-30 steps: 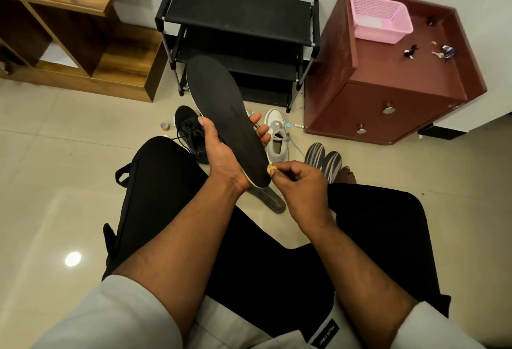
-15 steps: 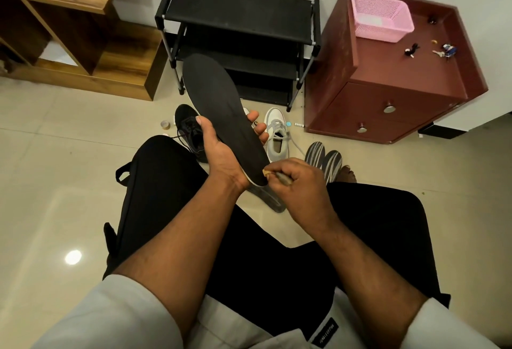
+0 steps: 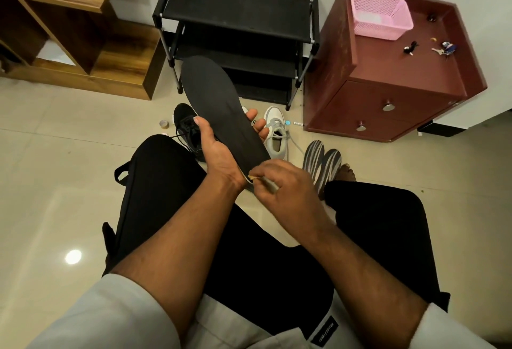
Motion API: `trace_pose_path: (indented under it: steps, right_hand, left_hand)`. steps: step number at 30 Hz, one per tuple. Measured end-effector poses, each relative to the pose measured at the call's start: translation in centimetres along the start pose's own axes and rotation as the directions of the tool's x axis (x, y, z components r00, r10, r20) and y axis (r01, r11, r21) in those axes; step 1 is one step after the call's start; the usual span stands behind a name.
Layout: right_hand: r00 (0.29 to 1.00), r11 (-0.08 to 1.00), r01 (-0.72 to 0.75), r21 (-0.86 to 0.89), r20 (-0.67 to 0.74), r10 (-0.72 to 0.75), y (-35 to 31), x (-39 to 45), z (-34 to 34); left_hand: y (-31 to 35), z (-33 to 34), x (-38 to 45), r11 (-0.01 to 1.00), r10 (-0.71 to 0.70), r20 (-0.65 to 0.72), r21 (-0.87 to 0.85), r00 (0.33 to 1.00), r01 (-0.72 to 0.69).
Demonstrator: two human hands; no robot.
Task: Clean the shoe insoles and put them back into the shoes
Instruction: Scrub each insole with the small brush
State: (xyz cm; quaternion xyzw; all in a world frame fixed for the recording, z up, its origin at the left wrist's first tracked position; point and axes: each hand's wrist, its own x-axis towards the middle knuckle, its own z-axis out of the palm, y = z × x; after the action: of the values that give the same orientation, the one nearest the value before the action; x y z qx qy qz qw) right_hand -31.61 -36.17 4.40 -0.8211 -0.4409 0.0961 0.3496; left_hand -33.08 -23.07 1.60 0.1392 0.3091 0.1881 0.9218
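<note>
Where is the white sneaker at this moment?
In the head view the white sneaker stands on the floor right of centre, in front of the black shoe rack, just right of the left hand holding the black insole.

A basket [image 3: 381,15] sits on the cabinet [image 3: 388,94], right of the rack [image 3: 235,16].

Dim warm indoor light, floor glare [image 3: 73,256], wide-angle edge distortion.

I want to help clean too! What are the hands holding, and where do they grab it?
The left hand grips the black insole around its middle. The right hand pinches a small tan thing at the insole's heel end.
</note>
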Motion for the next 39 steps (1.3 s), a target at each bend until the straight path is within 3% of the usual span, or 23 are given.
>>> trace_pose_path:
  steps: [3, 7, 13, 19, 25, 31, 36, 39]
  right_hand:
    - [1.000, 1.000, 0.021, -0.018, 0.009, -0.021, 0.5, 0.4, 0.0]
    - [0.995, 0.994, -0.093, -0.056, -0.039, 0.091, 2.5, 0.7, -0.9]
    - [0.994, 0.993, 0.103, -0.056, 0.028, -0.102, 0.5, -0.3, 0.0]
    - [1.000, 0.995, -0.027, -0.097, 0.012, 0.029, 2.9, 0.4, -0.9]
    - [0.979, 0.981, 0.185, -0.062, 0.104, -0.178, 0.8, 0.6, -0.3]
    - [1.000, 0.989, 0.021, -0.144, 0.012, -0.019, 3.4, 1.8, -1.1]
    - [0.978, 0.966, 0.195, -0.170, 0.111, -0.178, 0.8, 1.3, -0.1]
    - [0.993, 0.955, 0.115, -0.273, 0.068, -0.100, 1.5, 1.9, -0.5]
  left_hand:
    - [0.0, 0.1, -0.1, 0.999, -0.001, 0.000, -0.036, 1.000, 0.001]
    - [0.0, -0.1, -0.1, 0.998, 0.005, -0.029, -0.063, 1.000, -0.007]
    - [0.1, -0.3, 0.0, 0.996, 0.006, -0.029, -0.093, 1.000, -0.009]
    - [0.2, 0.0, -0.4, 0.998, 0.003, -0.024, -0.061, 1.000, -0.005]
    - [0.1, 0.0, -0.2, 0.999, -0.021, -0.009, -0.036, 1.000, 0.020]
    - [0.0, -0.2, -0.3, 0.999, -0.028, -0.019, -0.032, 0.999, 0.027]
    - [-0.2, -0.4, 0.0, 0.999, -0.038, -0.011, -0.016, 0.999, 0.038]
    - [-0.4, -0.5, 0.1, 0.999, -0.048, 0.000, -0.012, 0.999, 0.048]
